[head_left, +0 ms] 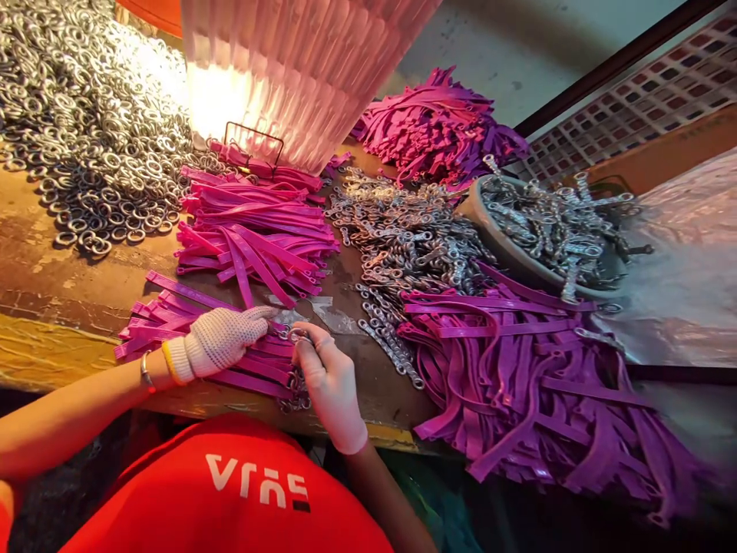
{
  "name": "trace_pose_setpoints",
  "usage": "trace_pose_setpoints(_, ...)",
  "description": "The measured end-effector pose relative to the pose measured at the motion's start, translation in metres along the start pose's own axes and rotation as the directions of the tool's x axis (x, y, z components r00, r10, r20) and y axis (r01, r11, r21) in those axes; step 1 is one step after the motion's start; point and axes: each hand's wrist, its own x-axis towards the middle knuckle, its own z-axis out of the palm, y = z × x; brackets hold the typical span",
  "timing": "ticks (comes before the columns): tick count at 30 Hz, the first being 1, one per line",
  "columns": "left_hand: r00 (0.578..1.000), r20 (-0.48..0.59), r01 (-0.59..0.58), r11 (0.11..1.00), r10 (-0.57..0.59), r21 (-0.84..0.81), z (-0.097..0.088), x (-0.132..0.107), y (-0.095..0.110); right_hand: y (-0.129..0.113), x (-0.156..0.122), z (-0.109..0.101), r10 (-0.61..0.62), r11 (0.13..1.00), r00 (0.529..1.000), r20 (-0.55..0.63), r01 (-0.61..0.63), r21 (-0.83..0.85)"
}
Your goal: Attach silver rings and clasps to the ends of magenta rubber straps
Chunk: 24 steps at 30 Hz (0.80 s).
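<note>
My left hand [222, 338], in a white knit glove, rests on a flat stack of purple straps [173, 319] near the table's front edge, its fingertips pinched on a small metal ring or clasp [286, 333]. My right hand [328, 376], in a thin pale glove, meets it from the right, fingers closed on the same small metal piece. A few more metal clasps [296, 392] hang or lie just under my right hand. Which strap the metal piece belongs to is hidden by the fingers.
A big heap of metal rings [86, 130] fills the back left. More pink-purple straps [253, 230] lie mid-table, a tangled pile [535, 384] spills right. Metal clasps [403, 238] are strewn at centre; a bowl [495, 238] holds more. A pink lamp shade [288, 69] glows behind.
</note>
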Motion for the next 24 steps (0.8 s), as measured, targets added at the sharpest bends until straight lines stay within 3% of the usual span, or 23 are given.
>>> trace_pose_setpoints(3,0.999,0.002,0.052,0.977,-0.053,-0.207,0.003,-0.010,0.013,-0.003,-0.002,-0.003,-0.148,0.986,0.989,-0.005,0.147,-0.079)
trace_pose_setpoints(6,0.964,0.045,0.253,0.852,-0.262,-0.458,0.005,-0.022,0.031,-0.007,0.000,-0.006,-0.341,0.912,0.939,0.052,0.344,-0.224)
trace_pose_setpoints(8,0.934,0.055,0.328,0.784,-0.353,-0.527,0.006,-0.027,0.040,-0.011,0.002,-0.005,-0.397,0.836,0.908,0.132,0.417,-0.357)
trace_pose_setpoints(10,0.924,0.049,0.354,0.795,-0.380,-0.492,0.006,-0.030,0.046,-0.016,0.003,-0.003,-0.386,0.743,0.898,0.209,0.437,-0.507)
trace_pose_setpoints(12,0.940,0.039,0.327,0.866,-0.338,-0.380,0.005,-0.031,0.048,-0.022,0.004,0.000,-0.344,0.635,0.898,0.275,0.438,-0.637)
trace_pose_setpoints(15,0.982,-0.008,0.187,0.975,-0.189,-0.119,0.006,-0.034,0.044,-0.027,0.005,0.004,-0.309,0.492,0.885,0.349,0.463,-0.737)
trace_pose_setpoints(17,0.993,0.001,0.121,0.989,-0.122,0.085,0.009,-0.036,0.038,-0.026,0.006,0.005,-0.315,0.448,0.868,0.383,0.492,-0.747)
trace_pose_setpoints(20,0.990,0.059,0.116,0.968,-0.132,0.223,0.014,-0.036,0.025,-0.021,0.008,0.007,-0.313,0.457,0.864,0.394,0.501,-0.735)
trace_pose_setpoints(24,0.991,0.073,0.111,0.993,-0.114,0.039,0.013,-0.033,0.012,-0.021,0.011,0.005,-0.244,0.574,0.897,0.369,0.440,-0.690)
